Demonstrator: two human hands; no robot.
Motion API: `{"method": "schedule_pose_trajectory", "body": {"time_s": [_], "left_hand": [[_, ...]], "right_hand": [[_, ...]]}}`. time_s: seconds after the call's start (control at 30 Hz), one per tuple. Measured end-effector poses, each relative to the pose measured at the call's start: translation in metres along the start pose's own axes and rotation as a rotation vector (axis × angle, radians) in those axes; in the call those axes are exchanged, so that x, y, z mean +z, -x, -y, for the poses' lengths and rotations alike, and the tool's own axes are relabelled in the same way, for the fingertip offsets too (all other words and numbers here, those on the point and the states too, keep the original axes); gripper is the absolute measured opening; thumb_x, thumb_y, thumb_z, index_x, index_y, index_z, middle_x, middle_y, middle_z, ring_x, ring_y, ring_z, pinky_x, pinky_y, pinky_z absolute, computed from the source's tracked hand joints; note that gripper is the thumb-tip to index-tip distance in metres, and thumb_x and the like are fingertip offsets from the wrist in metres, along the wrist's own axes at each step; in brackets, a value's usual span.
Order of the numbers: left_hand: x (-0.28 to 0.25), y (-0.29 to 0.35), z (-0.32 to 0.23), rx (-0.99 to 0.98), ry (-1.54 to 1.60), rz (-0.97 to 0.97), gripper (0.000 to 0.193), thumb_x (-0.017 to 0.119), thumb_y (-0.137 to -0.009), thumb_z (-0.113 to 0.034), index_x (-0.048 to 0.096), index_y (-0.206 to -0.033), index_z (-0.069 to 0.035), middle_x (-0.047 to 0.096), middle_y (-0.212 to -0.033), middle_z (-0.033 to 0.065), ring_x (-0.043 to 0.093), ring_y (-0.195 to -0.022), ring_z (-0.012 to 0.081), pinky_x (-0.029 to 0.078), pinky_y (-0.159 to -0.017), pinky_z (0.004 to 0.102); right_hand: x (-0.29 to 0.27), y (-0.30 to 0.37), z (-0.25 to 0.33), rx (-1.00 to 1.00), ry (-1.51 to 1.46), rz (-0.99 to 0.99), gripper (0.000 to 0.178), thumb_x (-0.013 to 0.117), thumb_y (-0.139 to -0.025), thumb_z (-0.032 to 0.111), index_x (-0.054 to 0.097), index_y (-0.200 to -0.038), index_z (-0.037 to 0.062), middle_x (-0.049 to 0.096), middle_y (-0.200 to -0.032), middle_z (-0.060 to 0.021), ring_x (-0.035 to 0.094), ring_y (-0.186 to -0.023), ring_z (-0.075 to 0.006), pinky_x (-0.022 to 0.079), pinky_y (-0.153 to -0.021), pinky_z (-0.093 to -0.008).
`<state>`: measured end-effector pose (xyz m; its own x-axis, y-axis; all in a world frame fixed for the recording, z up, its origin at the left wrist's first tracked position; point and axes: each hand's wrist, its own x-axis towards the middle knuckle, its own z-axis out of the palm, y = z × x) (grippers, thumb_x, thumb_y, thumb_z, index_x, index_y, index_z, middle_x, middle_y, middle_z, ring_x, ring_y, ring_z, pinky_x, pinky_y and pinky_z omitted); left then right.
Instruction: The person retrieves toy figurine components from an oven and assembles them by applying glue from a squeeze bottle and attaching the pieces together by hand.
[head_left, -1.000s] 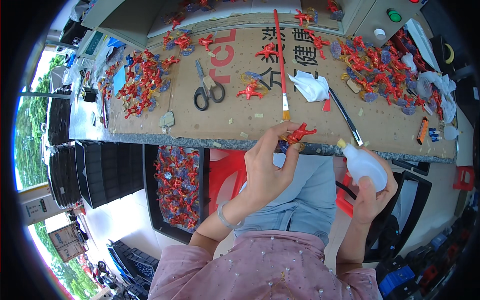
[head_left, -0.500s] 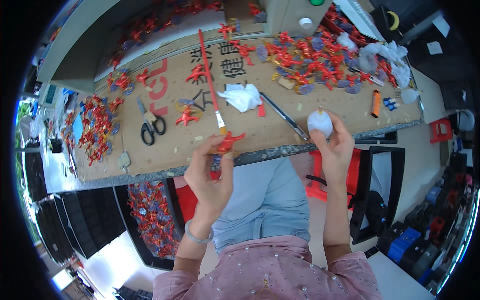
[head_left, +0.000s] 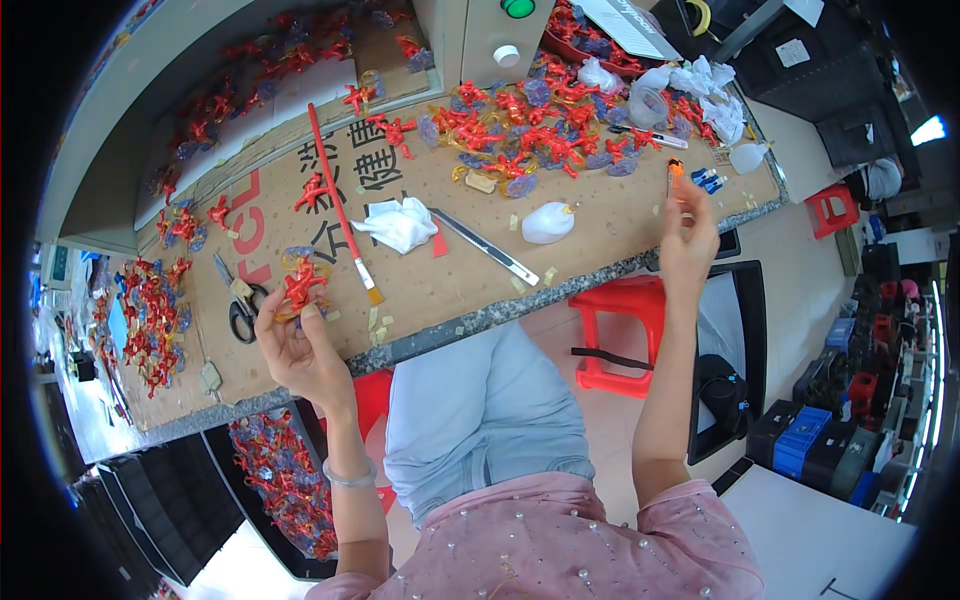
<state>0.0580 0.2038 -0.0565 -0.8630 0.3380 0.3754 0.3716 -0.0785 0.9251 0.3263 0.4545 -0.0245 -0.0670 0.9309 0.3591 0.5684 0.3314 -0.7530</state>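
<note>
At the left, my left hand (head_left: 302, 350) is closed, thumb and fingertips pinching a small red figurine (head_left: 302, 288) with yellow and purple parts. Over the tabletop there, its outline may overlap another figurine; I cannot tell. On the right, my right hand (head_left: 690, 225) has its fingertips closed on an orange lighter (head_left: 676, 168) at the table, its lower part hidden by the fingers. A white squeeze bottle (head_left: 546, 224) with a narrow tip lies on its side between my hands. Beside the left hand lies a red-handled paintbrush (head_left: 340, 208).
Scissors (head_left: 240, 305), a utility knife (head_left: 490, 248) and a crumpled white cloth (head_left: 402, 224) lie on the cardboard. Piles of red figurines (head_left: 530, 125) spread at the back and left. Blue clips (head_left: 708, 180) sit beside the lighter. A red stool (head_left: 625, 335) stands under the table edge.
The white bottle has left my right hand and now lies on the table; that hand has reached right and closed on the lighter. My left hand has moved left, away from the brush.
</note>
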Motion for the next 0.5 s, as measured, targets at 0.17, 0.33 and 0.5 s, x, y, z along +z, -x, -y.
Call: {"method": "schedule_pose_trajectory", "body": {"time_s": [0.17, 0.33, 0.5], "left_hand": [[0.007, -0.001, 0.007, 0.054, 0.048, 0.002, 0.030, 0.051, -0.091, 0.003, 0.046, -0.120, 0.004, 0.064, -0.101, 0.0147, 0.063, -0.093, 0.0152, 0.048, -0.077, 0.0220], [0.004, 0.000, 0.006, 0.045, 0.088, -0.015, 0.030, 0.051, -0.091, 0.004, 0.046, -0.120, 0.004, 0.062, -0.103, 0.0144, 0.063, -0.094, 0.0157, 0.048, -0.078, 0.0221], [0.001, 0.001, 0.006, 0.045, 0.059, -0.018, 0.028, 0.051, -0.090, 0.005, 0.047, -0.119, 0.005, 0.061, -0.104, 0.0136, 0.062, -0.092, 0.0149, 0.049, -0.078, 0.0227]], "right_hand": [[0.006, -0.048, -0.057, -0.137, 0.675, -0.071, 0.034, 0.062, -0.086, 0.022, 0.057, -0.095, -0.0104, 0.061, -0.093, -0.0264, 0.059, -0.088, -0.0399, 0.046, -0.076, -0.0461], [-0.008, -0.046, -0.049, -0.076, 0.654, 0.088, 0.033, 0.056, -0.089, 0.022, 0.060, -0.084, -0.0108, 0.060, -0.076, -0.0279, 0.060, -0.079, -0.0434, 0.046, -0.072, -0.0483], [-0.022, 0.002, 0.014, 0.095, -0.008, 0.176, 0.036, 0.046, -0.095, 0.027, 0.061, -0.089, -0.0052, 0.055, -0.065, -0.0100, 0.052, -0.060, -0.0203, 0.040, -0.054, -0.0320]]}}
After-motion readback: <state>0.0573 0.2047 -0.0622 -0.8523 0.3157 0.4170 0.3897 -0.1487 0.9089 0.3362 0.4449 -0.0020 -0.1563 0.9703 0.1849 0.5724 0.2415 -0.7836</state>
